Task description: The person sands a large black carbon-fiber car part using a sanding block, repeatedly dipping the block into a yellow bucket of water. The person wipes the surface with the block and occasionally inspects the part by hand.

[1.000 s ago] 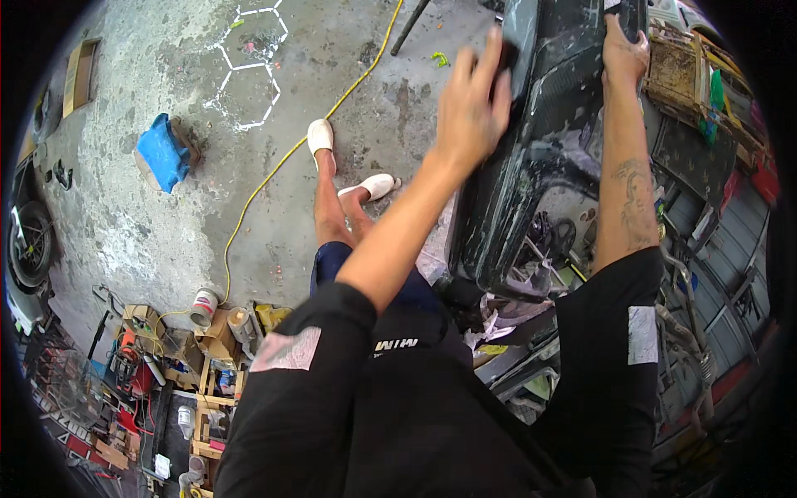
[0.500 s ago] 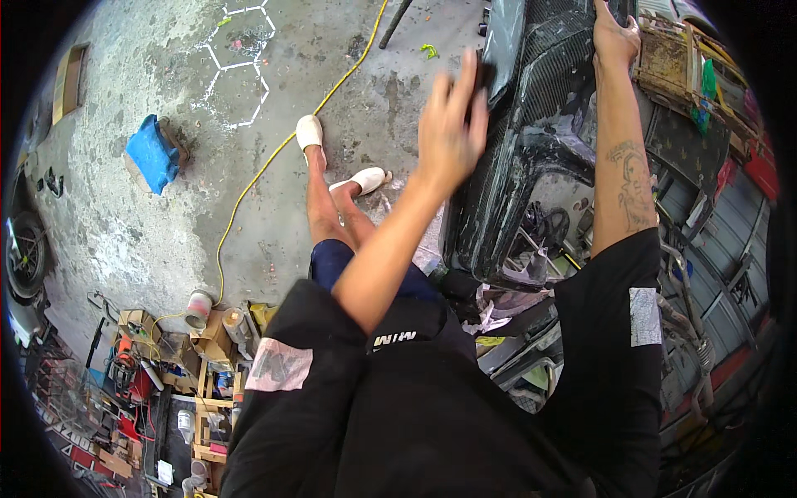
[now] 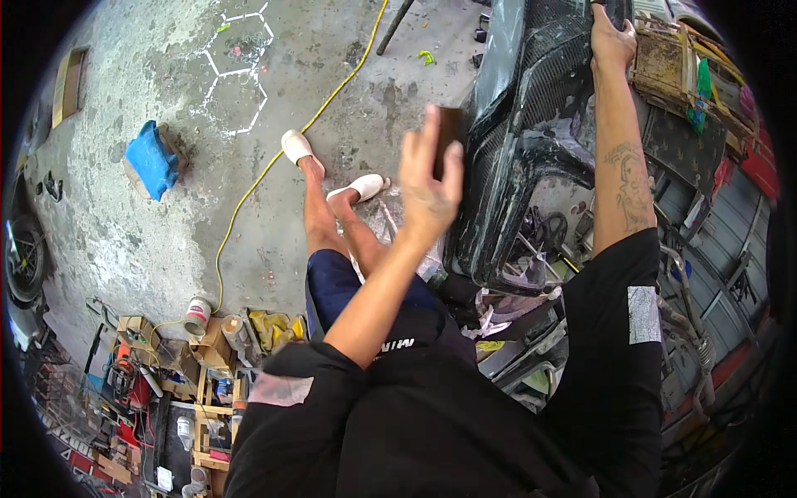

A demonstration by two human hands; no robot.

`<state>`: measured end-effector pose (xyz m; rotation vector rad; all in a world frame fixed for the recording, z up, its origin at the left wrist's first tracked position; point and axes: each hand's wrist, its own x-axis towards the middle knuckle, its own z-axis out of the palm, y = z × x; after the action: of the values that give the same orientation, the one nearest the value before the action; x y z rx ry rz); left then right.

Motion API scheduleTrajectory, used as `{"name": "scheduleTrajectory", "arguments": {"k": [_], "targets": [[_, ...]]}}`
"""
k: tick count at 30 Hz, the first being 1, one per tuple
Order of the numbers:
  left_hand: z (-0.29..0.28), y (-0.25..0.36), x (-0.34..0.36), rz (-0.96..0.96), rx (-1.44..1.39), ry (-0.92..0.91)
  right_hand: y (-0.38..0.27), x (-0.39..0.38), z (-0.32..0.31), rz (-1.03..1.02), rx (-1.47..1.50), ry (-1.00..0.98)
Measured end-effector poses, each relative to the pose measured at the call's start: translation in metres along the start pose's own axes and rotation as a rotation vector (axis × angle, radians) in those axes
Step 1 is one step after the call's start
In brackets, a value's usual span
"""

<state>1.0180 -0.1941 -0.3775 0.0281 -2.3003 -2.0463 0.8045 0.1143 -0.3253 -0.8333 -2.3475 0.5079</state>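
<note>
A large dark panel (image 3: 540, 75) with carbon-weave patches and pale dusty streaks stands upright at my right. My right hand (image 3: 613, 46) grips its upper right edge, arm stretched forward. My left hand (image 3: 427, 183) holds a dark brown block (image 3: 450, 124), perhaps a sanding block, beside the panel's left side; whether the block touches the panel I cannot tell.
A yellow cord (image 3: 261, 174) crosses the concrete floor past my white shoes (image 3: 297, 145). A blue plastic bundle (image 3: 152, 158) lies to the left, a motorbike wheel (image 3: 26, 257) beyond. Boxes (image 3: 212, 344) and tools crowd the lower left; scrap wood (image 3: 660, 58) piles up at right.
My left hand with the block has moved down and left along the panel, toward my body, from where it was higher up. My right hand still grips the edge.
</note>
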Motion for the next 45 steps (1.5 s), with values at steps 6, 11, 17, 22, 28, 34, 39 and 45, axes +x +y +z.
{"name": "scheduleTrajectory", "arguments": {"k": [6,11,17,22,28,34,39,45], "targets": [[0.042,-0.006,0.123,0.230,0.132,0.183,-0.008,0.026,0.040,-0.057,-0.045,0.000],[0.023,0.016,0.017,-0.033,0.016,-0.040,-0.018,0.018,0.015,0.087,-0.147,-0.062],[0.034,-0.006,0.117,0.109,0.073,0.113,-0.026,0.016,0.025,0.031,-0.027,-0.060],[0.034,0.012,0.037,0.051,0.049,0.012,0.011,0.035,0.023,0.040,-0.115,-0.003],[0.050,0.002,0.102,0.091,0.059,0.067,-0.029,0.023,0.032,0.169,-0.133,-0.116],[0.055,-0.001,0.088,0.006,0.090,-0.019,-0.044,0.025,0.006,0.252,-0.200,-0.106],[0.053,0.012,0.063,-0.131,0.025,-0.070,-0.037,0.035,0.001,0.257,-0.231,-0.101],[0.051,-0.010,0.126,-0.035,-0.018,0.037,-0.061,0.028,0.010,0.288,-0.239,-0.145]]}}
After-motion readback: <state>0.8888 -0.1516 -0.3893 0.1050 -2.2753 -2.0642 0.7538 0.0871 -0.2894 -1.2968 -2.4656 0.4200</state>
